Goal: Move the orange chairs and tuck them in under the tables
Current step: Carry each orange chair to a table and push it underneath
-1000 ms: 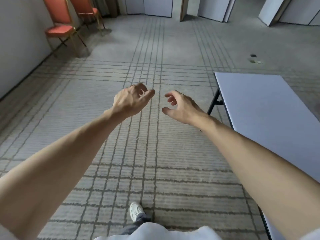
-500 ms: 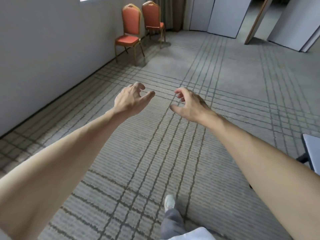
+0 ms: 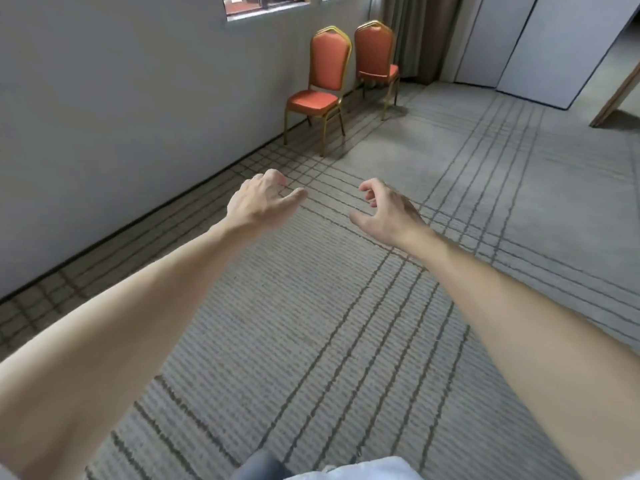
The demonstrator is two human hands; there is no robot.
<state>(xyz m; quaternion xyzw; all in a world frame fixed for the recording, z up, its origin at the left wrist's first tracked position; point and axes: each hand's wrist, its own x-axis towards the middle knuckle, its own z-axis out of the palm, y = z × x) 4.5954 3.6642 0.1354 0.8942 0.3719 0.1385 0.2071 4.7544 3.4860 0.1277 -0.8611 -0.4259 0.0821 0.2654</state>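
Note:
Two orange chairs with gold metal frames stand side by side against the grey wall ahead: the nearer chair [image 3: 322, 81] and the farther chair [image 3: 375, 60]. Both of my arms reach forward over the carpet. My left hand [image 3: 259, 202] hangs in the air with its fingers loosely curled, holding nothing. My right hand [image 3: 384, 213] is beside it, fingers also loosely curled and empty. Both hands are well short of the chairs. No table is in view.
A grey wall [image 3: 121, 116] runs along the left, with a window at the top. White partition panels [image 3: 561, 43] and a brown curtain [image 3: 415, 32] stand at the far right. Striped carpet [image 3: 485, 202] lies between me and the chairs.
The view has swung left and moved forward: the white table has left the frame on the right, and the chairs now appear larger and nearer the centre. My hands keep the same pose.

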